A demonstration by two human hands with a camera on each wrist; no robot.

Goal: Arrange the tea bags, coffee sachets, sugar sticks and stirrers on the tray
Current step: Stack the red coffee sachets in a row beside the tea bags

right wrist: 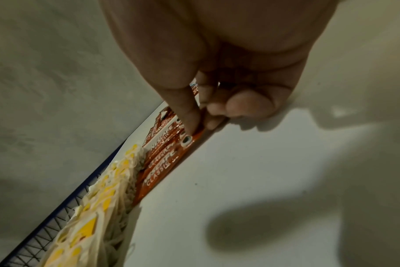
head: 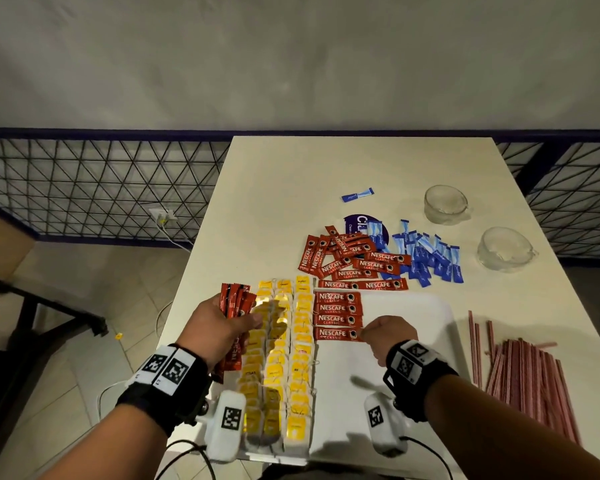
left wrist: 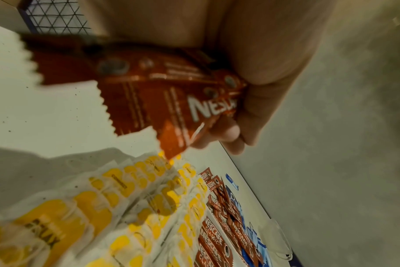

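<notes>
Fingers (right wrist: 189, 115) of the right hand (head: 388, 336) pinch the end of the nearest coffee sachet (head: 336, 333), the last of four lying in a column on the white tray (head: 413, 306). Just left of those fingers run three rows of yellow tea bags (head: 300, 341). The left hand (head: 219, 327) hovers over the tea bags with its fingers (left wrist: 228, 133) clamped on a bundle of red sachets (head: 235, 299). Beyond the fingers, loose sachets (head: 347, 261) and blue sugar sticks (head: 426, 261) lie heaped on the tabletop (head: 291, 188); stirrers (head: 520, 379) lie to the right of the tray.
</notes>
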